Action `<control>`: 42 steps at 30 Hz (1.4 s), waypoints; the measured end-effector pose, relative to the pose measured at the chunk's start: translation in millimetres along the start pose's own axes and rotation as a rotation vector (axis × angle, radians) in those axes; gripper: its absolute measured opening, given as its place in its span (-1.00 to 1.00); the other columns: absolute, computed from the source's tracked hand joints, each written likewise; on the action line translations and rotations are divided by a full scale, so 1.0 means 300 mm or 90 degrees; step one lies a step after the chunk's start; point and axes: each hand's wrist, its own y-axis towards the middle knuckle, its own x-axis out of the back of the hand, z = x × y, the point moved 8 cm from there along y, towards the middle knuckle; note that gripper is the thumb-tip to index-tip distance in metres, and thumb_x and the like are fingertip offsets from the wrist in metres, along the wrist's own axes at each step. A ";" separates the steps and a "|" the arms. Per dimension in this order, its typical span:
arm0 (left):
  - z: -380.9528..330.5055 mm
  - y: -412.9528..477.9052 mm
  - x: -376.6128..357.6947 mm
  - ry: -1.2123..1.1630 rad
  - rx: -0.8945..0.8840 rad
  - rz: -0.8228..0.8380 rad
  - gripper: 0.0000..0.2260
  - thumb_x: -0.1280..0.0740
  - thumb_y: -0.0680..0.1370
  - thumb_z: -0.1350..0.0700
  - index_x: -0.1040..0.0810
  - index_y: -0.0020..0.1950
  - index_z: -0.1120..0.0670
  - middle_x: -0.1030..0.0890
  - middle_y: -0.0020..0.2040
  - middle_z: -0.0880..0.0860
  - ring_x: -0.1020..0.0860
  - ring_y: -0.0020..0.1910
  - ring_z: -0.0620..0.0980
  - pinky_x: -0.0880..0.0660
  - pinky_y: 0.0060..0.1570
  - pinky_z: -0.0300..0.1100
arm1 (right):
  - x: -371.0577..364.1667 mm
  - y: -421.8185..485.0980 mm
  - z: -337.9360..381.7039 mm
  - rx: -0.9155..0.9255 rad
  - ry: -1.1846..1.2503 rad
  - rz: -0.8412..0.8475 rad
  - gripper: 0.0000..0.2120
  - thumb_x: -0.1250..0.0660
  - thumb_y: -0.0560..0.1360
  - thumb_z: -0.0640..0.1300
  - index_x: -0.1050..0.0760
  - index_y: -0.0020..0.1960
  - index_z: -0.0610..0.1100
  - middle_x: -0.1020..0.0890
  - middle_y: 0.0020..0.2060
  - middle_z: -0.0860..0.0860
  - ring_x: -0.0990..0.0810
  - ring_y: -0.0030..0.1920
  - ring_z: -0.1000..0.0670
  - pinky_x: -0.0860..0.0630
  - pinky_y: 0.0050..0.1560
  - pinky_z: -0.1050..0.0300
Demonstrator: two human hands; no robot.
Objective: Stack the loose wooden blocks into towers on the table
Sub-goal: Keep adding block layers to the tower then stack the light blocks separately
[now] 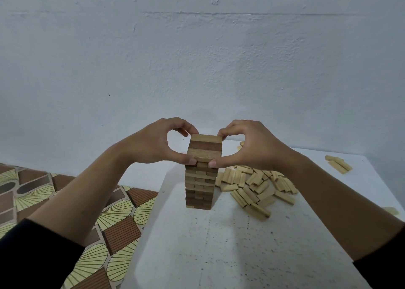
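A tall tower of wooden blocks [199, 183] stands near the left edge of the white table [219, 245]. Its top layer shows three blocks side by side, the middle one darker. My left hand [153, 144] pinches the tower's top at its left side, thumb at the near corner and fingers at the far corner. My right hand [247, 146] pinches the right side of the top the same way. A heap of loose pale blocks [256, 185] lies on the table to the right of the tower.
Two or three more blocks [338, 164] lie near the table's far right corner, and one block [392, 210] at the right edge. A pale wall [197, 58] rises right behind the table. Patterned floor [87, 223] lies left of the table edge.
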 end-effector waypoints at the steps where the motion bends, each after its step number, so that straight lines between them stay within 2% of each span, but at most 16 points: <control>1: 0.000 0.000 0.000 -0.002 0.000 0.001 -0.36 -0.50 0.19 -0.38 -0.52 0.22 -0.24 -0.53 0.17 -0.34 -0.44 0.28 -0.28 -0.32 0.22 -0.27 | 0.001 0.000 0.001 -0.001 0.000 -0.001 -0.45 -0.53 0.16 0.40 -0.64 0.04 0.14 -0.58 0.05 0.24 -0.49 0.19 0.13 -0.36 0.31 -0.16; 6: 0.005 -0.001 0.003 0.003 0.005 0.001 -0.36 -0.51 0.19 -0.39 -0.51 0.22 -0.28 -0.54 0.21 -0.27 -0.44 0.29 -0.26 -0.35 0.23 -0.19 | 0.002 -0.005 -0.004 -0.010 0.004 -0.001 -0.41 -0.51 0.12 0.44 -0.64 0.05 0.17 -0.57 0.04 0.26 -0.49 0.19 0.14 -0.36 0.32 -0.16; 9: -0.001 -0.003 0.003 0.006 0.006 0.000 -0.33 -0.50 0.18 -0.39 -0.50 0.25 -0.26 -0.53 0.22 -0.29 -0.44 0.29 -0.27 -0.33 0.22 -0.24 | 0.003 -0.009 -0.008 -0.016 0.012 -0.004 -0.30 -0.47 0.06 0.51 -0.63 0.09 0.17 -0.58 0.05 0.27 -0.49 0.20 0.14 -0.37 0.33 -0.14; 13: -0.005 -0.005 0.005 0.005 0.002 0.001 -0.29 -0.52 0.19 -0.39 -0.49 0.30 -0.25 -0.53 0.26 -0.29 -0.47 0.29 -0.24 -0.35 0.23 -0.21 | 0.005 -0.017 -0.023 -0.033 0.036 -0.018 -0.11 -0.42 0.04 0.55 -0.59 0.27 0.13 -0.61 0.08 0.28 -0.49 0.24 0.18 -0.38 0.36 -0.05; 17: -0.024 -0.012 0.018 -0.018 -0.003 -0.043 -0.33 -0.46 0.25 -0.42 -0.48 0.33 -0.27 -0.55 0.22 -0.32 -0.47 0.28 -0.29 -0.34 0.13 -0.27 | 0.036 -0.039 -0.042 -0.034 0.174 -0.126 -0.35 -0.45 0.26 0.41 -0.63 0.21 0.06 -0.66 0.03 0.23 -0.57 0.14 0.26 -0.42 0.17 0.24; 20: -0.065 -0.022 0.039 -0.018 -0.033 -0.159 -0.52 -0.39 0.42 -0.37 -0.51 0.30 -0.26 -0.56 0.20 -0.29 -0.47 0.27 -0.26 -0.37 0.14 -0.21 | 0.060 -0.076 -0.067 -0.039 0.274 -0.231 -0.77 -0.45 0.48 0.13 -0.67 0.02 0.01 -0.69 -0.07 0.19 -0.63 0.04 0.19 -0.48 0.20 0.10; 22: -0.110 -0.042 0.048 -0.037 -0.063 -0.248 -0.70 -0.40 0.53 -0.23 -0.57 0.24 -0.19 -0.57 0.17 -0.23 -0.51 0.24 -0.18 -0.40 0.12 -0.20 | 0.065 -0.110 -0.092 -0.042 0.324 -0.282 -0.94 -0.44 0.54 -0.05 -0.64 -0.05 -0.03 -0.69 -0.13 0.14 -0.65 -0.02 0.11 -0.55 0.16 -0.03; 24: -0.177 -0.077 0.051 -0.020 -0.110 -0.337 -0.81 -0.41 0.59 -0.06 -0.61 0.18 -0.11 -0.57 0.11 -0.13 -0.53 0.17 -0.09 -0.41 0.12 -0.20 | 0.056 -0.148 -0.123 -0.040 0.355 -0.310 -0.98 -0.43 0.54 -0.15 -0.61 -0.07 -0.06 -0.68 -0.15 0.07 -0.65 -0.06 0.03 -0.58 0.10 -0.06; 26: -0.258 -0.121 0.035 0.040 -0.162 -0.418 -0.86 -0.41 0.60 0.05 -0.64 0.14 -0.02 -0.54 0.05 -0.06 -0.53 0.12 -0.05 -0.41 0.15 -0.06 | 0.036 -0.190 -0.160 -0.036 0.359 -0.329 -0.96 -0.42 0.55 -0.19 -0.59 -0.05 -0.07 -0.67 -0.15 0.04 -0.64 -0.08 0.00 -0.59 0.06 -0.01; 29: -0.365 -0.174 -0.049 0.088 -0.245 -0.473 -0.87 -0.41 0.56 0.16 -0.68 0.09 0.08 -0.52 0.01 0.02 -0.52 0.04 -0.03 -0.41 0.03 0.06 | -0.014 -0.257 -0.236 -0.045 0.305 -0.331 -0.93 -0.42 0.54 -0.21 -0.59 -0.04 -0.06 -0.67 -0.16 0.08 -0.64 -0.09 0.02 -0.56 0.03 0.10; 31: -0.410 -0.187 -0.137 0.065 -0.291 -0.428 -0.88 -0.40 0.57 0.19 -0.68 0.08 0.12 -0.51 0.00 0.04 -0.51 -0.01 -0.02 -0.45 -0.05 -0.01 | -0.057 -0.299 -0.293 -0.070 0.260 -0.315 -0.92 -0.43 0.54 -0.22 -0.59 -0.04 -0.05 -0.67 -0.17 0.11 -0.63 -0.09 0.06 -0.54 -0.01 0.19; 33: -0.441 -0.191 -0.233 0.023 -0.323 -0.356 -0.89 -0.41 0.58 0.22 -0.67 0.09 0.17 -0.52 -0.01 0.05 -0.50 -0.06 -0.07 -0.46 -0.08 -0.20 | -0.099 -0.339 -0.346 -0.078 0.199 -0.293 -0.91 -0.43 0.53 -0.23 -0.60 -0.03 -0.05 -0.66 -0.15 0.11 -0.62 -0.08 0.10 -0.53 -0.03 0.24; 35: -0.453 -0.189 -0.333 -0.051 -0.318 -0.266 -0.87 -0.43 0.57 0.25 -0.66 0.10 0.18 -0.54 0.00 0.04 -0.51 -0.06 -0.11 -0.42 -0.07 -0.33 | -0.141 -0.380 -0.385 -0.077 0.141 -0.269 -0.92 -0.44 0.53 -0.21 -0.60 -0.01 -0.05 -0.65 -0.11 0.13 -0.60 -0.05 0.11 -0.53 0.00 0.20; 38: -0.409 -0.165 -0.521 -0.147 -0.213 -0.135 -0.81 -0.39 0.60 0.20 -0.60 0.21 0.09 -0.55 0.09 -0.08 -0.53 0.06 -0.08 -0.47 0.03 -0.30 | -0.196 -0.442 -0.431 -0.071 0.033 -0.268 -0.90 -0.41 0.54 -0.12 -0.59 0.05 -0.07 -0.62 -0.01 0.14 -0.55 0.08 0.08 -0.52 0.12 0.05; 40: -0.332 -0.141 -0.650 -0.147 -0.104 -0.101 -0.76 -0.32 0.64 0.11 -0.52 0.31 -0.01 -0.50 0.23 -0.16 -0.48 0.23 -0.13 -0.47 0.21 -0.25 | -0.248 -0.470 -0.461 -0.078 -0.049 -0.242 -0.74 -0.30 0.57 0.00 -0.57 0.19 -0.08 -0.60 0.16 0.06 -0.48 0.27 0.02 -0.46 0.29 -0.05; 42: -0.246 -0.122 -0.765 -0.104 -0.008 -0.079 -0.65 -0.20 0.69 0.03 -0.36 0.48 -0.05 -0.37 0.44 -0.15 -0.32 0.43 -0.18 -0.30 0.46 -0.21 | -0.321 -0.481 -0.493 -0.081 -0.113 -0.166 -0.58 -0.14 0.62 0.07 -0.48 0.38 -0.09 -0.50 0.39 -0.04 -0.32 0.48 -0.05 -0.28 0.48 -0.09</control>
